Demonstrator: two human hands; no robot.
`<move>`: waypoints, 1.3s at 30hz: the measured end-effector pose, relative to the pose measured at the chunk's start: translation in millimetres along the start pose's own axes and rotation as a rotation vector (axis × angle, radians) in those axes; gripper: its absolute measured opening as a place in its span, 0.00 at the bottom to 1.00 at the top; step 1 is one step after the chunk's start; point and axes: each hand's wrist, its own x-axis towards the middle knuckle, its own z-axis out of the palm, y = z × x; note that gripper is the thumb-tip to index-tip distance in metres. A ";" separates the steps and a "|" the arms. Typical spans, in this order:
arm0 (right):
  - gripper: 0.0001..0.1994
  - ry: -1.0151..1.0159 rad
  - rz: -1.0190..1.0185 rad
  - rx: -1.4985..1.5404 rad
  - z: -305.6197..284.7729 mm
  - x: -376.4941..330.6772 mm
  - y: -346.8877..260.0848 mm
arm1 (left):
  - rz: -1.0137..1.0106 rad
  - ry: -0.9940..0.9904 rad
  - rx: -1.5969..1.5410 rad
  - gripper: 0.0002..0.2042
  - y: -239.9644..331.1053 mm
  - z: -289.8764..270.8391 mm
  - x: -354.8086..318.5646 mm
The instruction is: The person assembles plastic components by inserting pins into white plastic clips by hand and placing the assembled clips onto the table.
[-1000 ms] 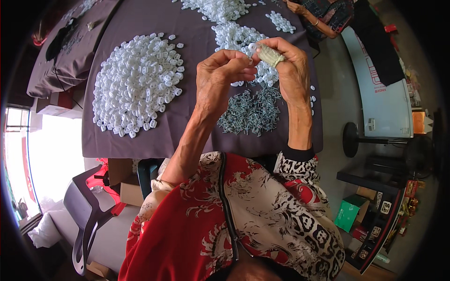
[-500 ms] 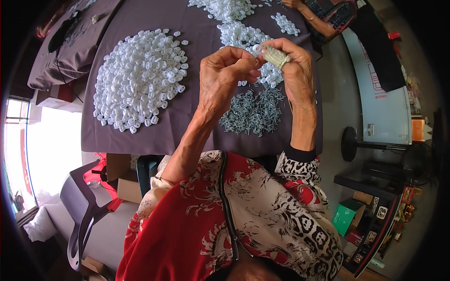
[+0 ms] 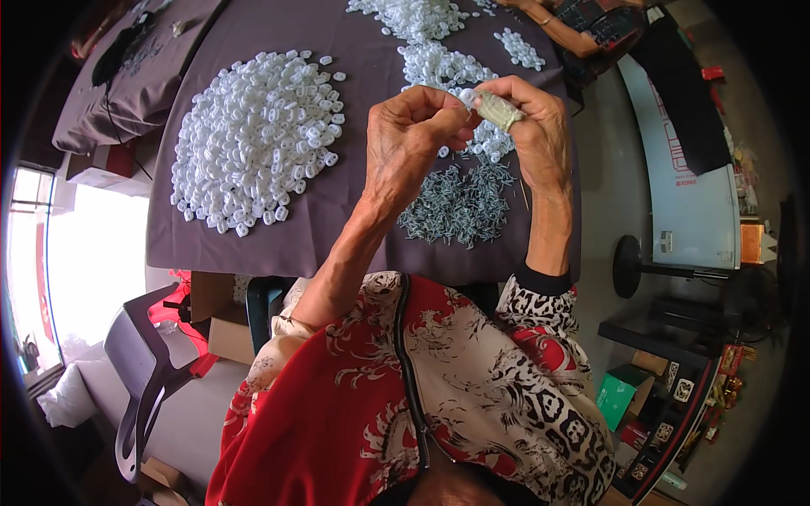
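Pinching a small white plastic piece [image 3: 488, 108] between both hands, we hold it raised above the tabletop [image 3: 354, 228]. Our left hand [image 3: 413, 135] grips at nine o'clock, right hand [image 3: 531, 126] at three. Metal pins [image 3: 460, 207] lie heaped below at six o'clock.

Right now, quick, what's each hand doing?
Left hand: fingers pinched shut at the end of the small pale plastic part; whether they hold something themselves cannot be told.
Right hand: closed, holding that part.
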 end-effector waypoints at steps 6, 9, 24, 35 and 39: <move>0.05 -0.077 0.002 -0.170 -6.1 2.3 -6.7 | 0.033 -0.052 -0.014 0.08 -2.3 -4.9 2.2; 0.05 -0.094 -0.009 -0.178 -10.5 4.4 -0.9 | 0.031 -0.062 0.009 0.09 -2.8 -6.6 2.9; 0.18 0.008 -0.454 -0.622 5.5 -7.2 4.9 | -0.158 -0.043 -0.241 0.10 -14.7 -8.8 8.4; 0.19 -0.050 -0.512 -0.815 -0.8 -9.5 2.4 | -0.200 -0.091 -0.250 0.11 -12.7 -13.5 11.3; 0.20 -0.063 -0.518 -0.828 0.4 -8.1 5.7 | -0.193 -0.083 -0.206 0.11 -15.0 -12.3 11.1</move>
